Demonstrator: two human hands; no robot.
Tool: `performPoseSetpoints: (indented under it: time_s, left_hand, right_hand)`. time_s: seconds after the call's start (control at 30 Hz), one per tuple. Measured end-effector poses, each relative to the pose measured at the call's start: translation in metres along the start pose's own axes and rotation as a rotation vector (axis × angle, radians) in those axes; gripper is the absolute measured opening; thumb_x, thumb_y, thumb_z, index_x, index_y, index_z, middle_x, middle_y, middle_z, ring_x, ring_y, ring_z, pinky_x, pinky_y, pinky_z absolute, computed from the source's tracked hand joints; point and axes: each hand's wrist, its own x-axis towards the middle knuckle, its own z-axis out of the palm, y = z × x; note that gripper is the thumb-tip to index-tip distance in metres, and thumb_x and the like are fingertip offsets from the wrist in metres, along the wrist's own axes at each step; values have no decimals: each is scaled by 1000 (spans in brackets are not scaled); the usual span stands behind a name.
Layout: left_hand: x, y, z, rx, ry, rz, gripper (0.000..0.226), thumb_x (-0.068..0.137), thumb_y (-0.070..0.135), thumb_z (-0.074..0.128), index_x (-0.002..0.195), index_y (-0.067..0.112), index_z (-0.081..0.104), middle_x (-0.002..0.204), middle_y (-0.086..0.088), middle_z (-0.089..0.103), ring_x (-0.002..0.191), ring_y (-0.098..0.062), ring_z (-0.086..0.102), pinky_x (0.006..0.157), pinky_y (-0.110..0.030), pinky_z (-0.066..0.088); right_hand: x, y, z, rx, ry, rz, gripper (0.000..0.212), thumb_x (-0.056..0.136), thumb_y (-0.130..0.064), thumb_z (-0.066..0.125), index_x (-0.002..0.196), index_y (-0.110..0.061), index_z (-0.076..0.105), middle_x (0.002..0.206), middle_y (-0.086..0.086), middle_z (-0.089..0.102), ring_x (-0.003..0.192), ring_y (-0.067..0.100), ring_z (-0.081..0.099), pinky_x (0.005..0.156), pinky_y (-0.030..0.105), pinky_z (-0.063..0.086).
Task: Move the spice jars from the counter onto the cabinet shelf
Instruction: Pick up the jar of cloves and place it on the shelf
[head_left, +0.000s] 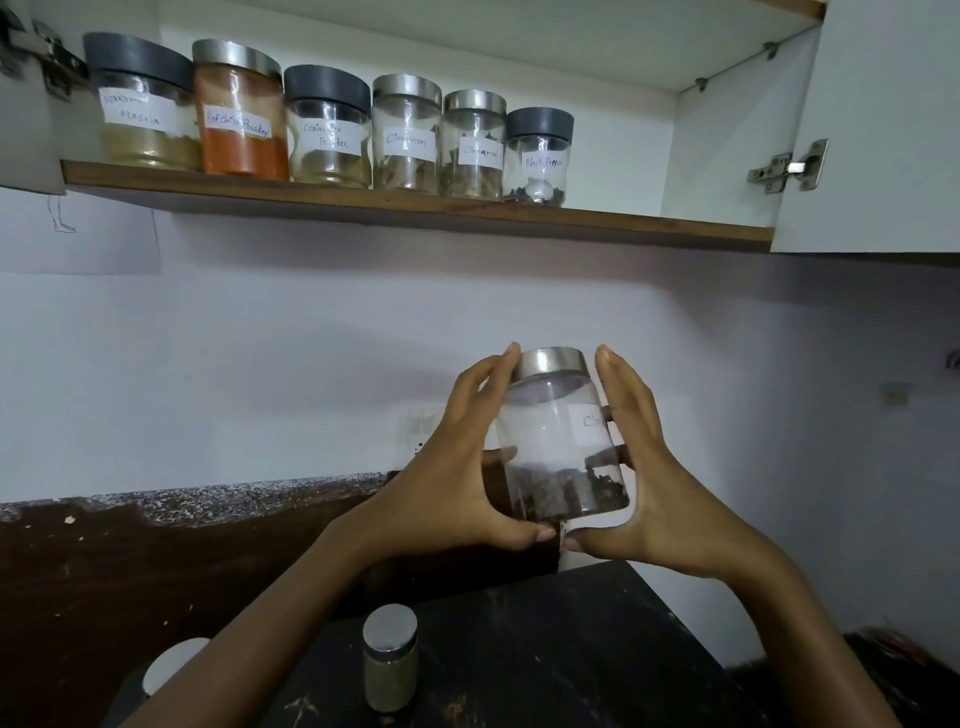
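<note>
A clear glass jar (556, 436) with a steel lid and dark cloves at its bottom is held up in front of the wall, well above the counter. My left hand (462, 478) grips its left side and my right hand (644, 467) grips its right side, thumbs meeting under the base. On the cabinet shelf (395, 205) above stand several labelled spice jars in a row, from a masala jar (143, 109) at the left to a black pepper jar (537, 156) at the right. A small steel-lidded jar (390, 657) stands on the dark counter (545, 649) below my arms.
The shelf has bare room to the right of the black pepper jar. The open cabinet door (878, 130) with its hinge stands at the right. A white round lid or object (174, 665) sits at the lower left, partly hidden by my left arm.
</note>
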Motion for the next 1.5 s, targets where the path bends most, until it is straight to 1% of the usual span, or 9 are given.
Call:
performPoseSetpoints:
  time_s: [0.2,0.3,0.47,0.57,0.67,0.87,1.0,1.2,1.5]
  left_hand:
    - [-5,-4,0,-168,-55,-23,124,60,22,87,144,49,0,144,38,6,142,-3,17,105,-41,42]
    - [-5,-4,-1,-160,-77,-28,127,60,23,88,143,51,-3,147,37,0,143,-4,12,110,-44,36]
    - [0,5,-8,28,-87,22,132,58,34,86,144,43,-14,146,35,-19,141,6,-2,114,-35,27]
    - [7,12,-6,230,-75,58,131,60,47,84,145,40,-15,148,32,-22,141,6,-3,113,-32,30]
    - [11,14,-6,273,-37,78,128,59,47,84,146,37,-9,149,29,-11,136,11,9,106,-23,38]
    - [11,9,-11,214,-9,109,123,58,39,84,144,42,-3,144,35,-2,128,21,14,98,-4,33]
    - [14,8,-13,262,2,159,122,61,38,84,147,36,-2,149,28,-2,132,17,13,102,-13,37]
    - [25,6,-19,514,2,192,127,61,56,79,146,36,-13,154,23,-17,141,-7,20,96,-34,51]
    - [76,13,-45,492,-59,197,130,60,51,82,148,36,-11,151,31,-15,141,4,12,102,-37,45]
  right_hand:
    - [3,5,-8,305,-140,50,129,51,-34,84,138,-55,-8,138,-48,8,130,-13,27,98,19,43]
    - [4,5,-6,315,-117,34,125,50,-30,85,138,-53,-1,136,-46,12,129,-13,28,94,16,44]
    - [9,2,-1,83,-5,-6,129,53,-32,83,142,-42,-10,145,-31,-6,128,-22,11,91,0,33]
    - [11,-2,3,-29,41,-52,127,54,-42,80,140,-49,-13,145,-32,-12,132,-12,11,94,0,31]
    - [12,-4,1,-40,51,-70,123,53,-52,75,137,-51,-15,146,-32,-16,137,-6,8,97,1,30]
    - [6,6,-22,118,-61,36,128,54,-37,83,133,-58,-15,134,-51,-14,121,-26,23,87,1,37]
    - [10,5,-25,149,-109,96,127,53,-35,86,126,-69,-13,132,-49,2,110,-19,42,79,8,46]
    - [16,7,-23,82,-9,55,134,50,-30,90,124,-70,-15,125,-54,-2,114,-7,40,77,7,48]
    - [49,19,-58,133,38,24,131,53,-17,91,126,-65,-6,128,-48,6,110,3,49,76,15,51]
